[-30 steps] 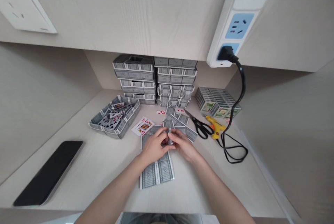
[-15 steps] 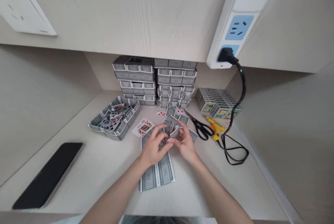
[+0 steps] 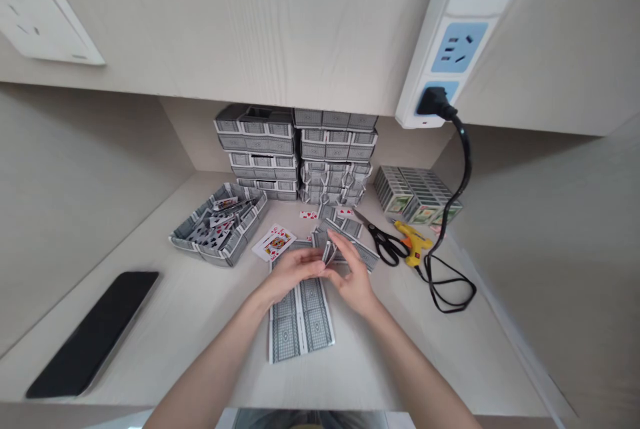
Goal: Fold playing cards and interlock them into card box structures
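Note:
Between my two hands is a small folded playing-card piece [image 3: 329,253], seen nearly edge-on. My left hand [image 3: 293,274] pinches its lower left side, fingers pressed together. On its right side my right hand [image 3: 353,275] grips it between thumb and fingers. A flat panel of joined grey-backed cards [image 3: 303,325] lies below and left of the hands, partly covered by my left hand. More grey-backed card pieces [image 3: 367,257] lie just behind my right hand. Face-up queen cards [image 3: 275,243] rest to the left of the hands.
A card-made tray [image 3: 220,225] holds loose cards at left, with a black phone [image 3: 93,335] nearer. Stacked card boxes [image 3: 335,145] stand behind. Scissors [image 3: 387,243], a yellow glue gun [image 3: 414,245], its cable and card packs [image 3: 417,195] are at right.
The fingers of my left hand have closed in around the folded piece, which has turned more edge-on. My right index finger now reaches over its top.

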The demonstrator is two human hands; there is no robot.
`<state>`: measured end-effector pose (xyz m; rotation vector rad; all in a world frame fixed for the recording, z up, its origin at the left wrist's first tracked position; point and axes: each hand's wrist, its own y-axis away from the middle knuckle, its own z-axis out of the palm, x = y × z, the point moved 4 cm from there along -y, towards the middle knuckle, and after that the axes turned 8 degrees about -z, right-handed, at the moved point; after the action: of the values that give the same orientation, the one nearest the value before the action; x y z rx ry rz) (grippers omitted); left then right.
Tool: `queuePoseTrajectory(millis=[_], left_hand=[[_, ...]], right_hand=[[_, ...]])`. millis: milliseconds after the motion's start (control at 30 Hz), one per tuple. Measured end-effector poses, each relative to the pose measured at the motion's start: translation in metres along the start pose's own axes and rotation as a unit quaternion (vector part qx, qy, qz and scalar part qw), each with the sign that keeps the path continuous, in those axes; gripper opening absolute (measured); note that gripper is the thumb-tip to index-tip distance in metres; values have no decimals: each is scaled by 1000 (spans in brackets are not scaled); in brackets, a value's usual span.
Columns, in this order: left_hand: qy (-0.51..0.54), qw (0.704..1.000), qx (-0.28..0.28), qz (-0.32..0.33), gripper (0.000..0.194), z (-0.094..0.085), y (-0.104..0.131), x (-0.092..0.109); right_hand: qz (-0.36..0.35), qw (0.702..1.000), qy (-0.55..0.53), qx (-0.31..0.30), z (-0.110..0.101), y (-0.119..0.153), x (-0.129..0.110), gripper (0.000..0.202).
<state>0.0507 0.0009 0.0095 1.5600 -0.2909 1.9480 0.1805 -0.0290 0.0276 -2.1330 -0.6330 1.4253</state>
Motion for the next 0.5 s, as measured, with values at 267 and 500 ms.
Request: queuePoseTrajectory(millis=[267,500], left_hand=[[-274,926,216,145,52,-18,-4,-6],[-452,844,196,211,53,-14,0,-4]], right_hand=[[220,951,-190,109,4,12,41,50],[336,906,-239,96,6,13,44,41]])
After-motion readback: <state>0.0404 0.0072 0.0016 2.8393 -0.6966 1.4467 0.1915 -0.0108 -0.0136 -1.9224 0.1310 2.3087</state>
